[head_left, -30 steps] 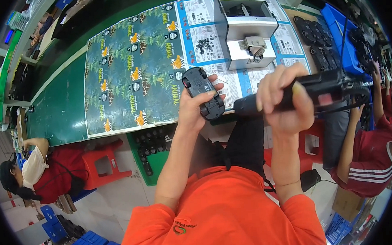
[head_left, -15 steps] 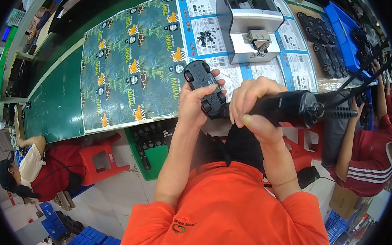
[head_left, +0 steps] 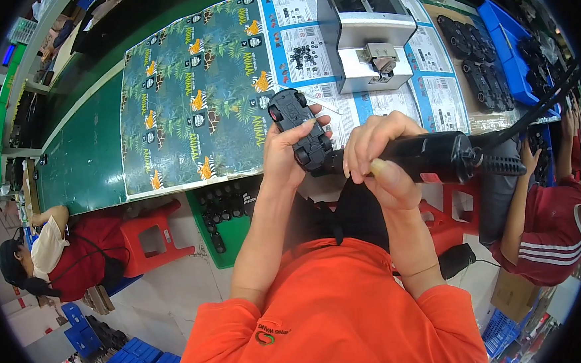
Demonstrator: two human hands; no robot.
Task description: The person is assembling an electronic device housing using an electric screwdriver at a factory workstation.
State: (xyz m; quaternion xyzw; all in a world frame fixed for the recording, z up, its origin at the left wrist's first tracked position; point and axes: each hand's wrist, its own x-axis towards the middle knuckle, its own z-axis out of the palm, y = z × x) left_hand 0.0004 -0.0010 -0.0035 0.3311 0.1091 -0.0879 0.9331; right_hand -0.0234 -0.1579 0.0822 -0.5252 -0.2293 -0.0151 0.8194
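Observation:
A black toy car (head_left: pixel 293 118), its underside turned up, is gripped in my left hand (head_left: pixel 287 154), with the thumb across the chassis and fingertips showing past its far side. My right hand (head_left: pixel 383 156) is wrapped round a black electric screwdriver (head_left: pixel 429 160) lying almost level, a cable leading off its right end. The driver's nose meets the near end of the car, at the wheels; its bit is hidden there. Beyond my hands, small black parts (head_left: pixel 305 56) lie in a loose pile on the printed sheets.
A metal machine (head_left: pixel 377 70) stands on the bench behind my right hand. At the right are several black car bases (head_left: pixel 486 86) and a blue bin (head_left: pixel 505 48). A green crate (head_left: pixel 223 255) of black parts sits below the bench edge. Co-workers sit on both sides, near a red stool (head_left: pixel 149 243).
The car in my left hand has shifted slightly to the left and tilted a little. My right hand and the screwdriver stay nearly in place, the nose still against the car.

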